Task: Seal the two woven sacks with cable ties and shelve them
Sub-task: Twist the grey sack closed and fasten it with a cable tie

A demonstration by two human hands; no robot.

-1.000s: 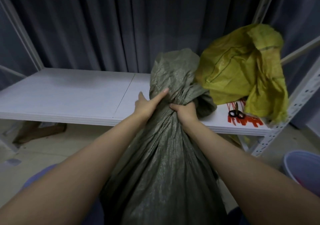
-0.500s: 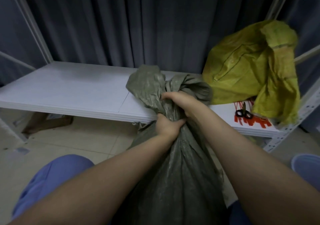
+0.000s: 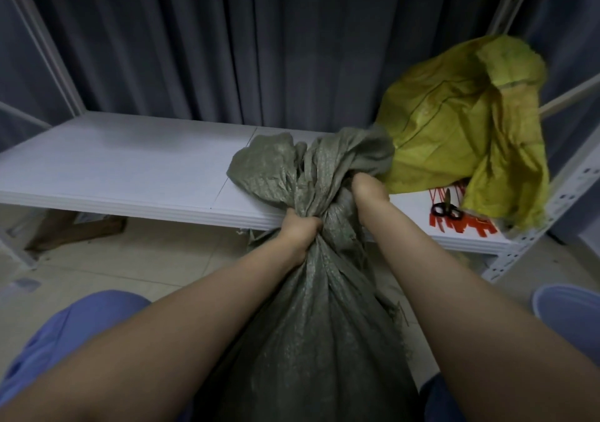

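Yellow sack [image 3: 454, 135], scissors [image 3: 446, 210], red cable ties [image 3: 467, 225] on shelf [image 3: 130, 168] behind grey-green sack [image 3: 311, 324]

grey-green sack [image 3: 311, 340]: dull olive-grey, fine woven sheen, at 6 o'clock
yellow sack [image 3: 454, 135]: mustard yellow-green, thin dark lines, at 2 o'clock
cable ties [image 3: 467, 225]: red-orange, at 3 o'clock
scissors [image 3: 446, 210]: black handles
shelf [image 3: 113, 168]: white
curtain [image 3: 227, 48]: dark slate-blue, at 12 o'clock
trousers [image 3: 74, 334]: blue, at 7 o'clock
floor [image 3: 146, 259]: pale beige

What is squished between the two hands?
The twisted neck of the grey-green sack fills the stretch between the left hand and the right hand. Both hands hold it, the left one lower down. The head view shows this.
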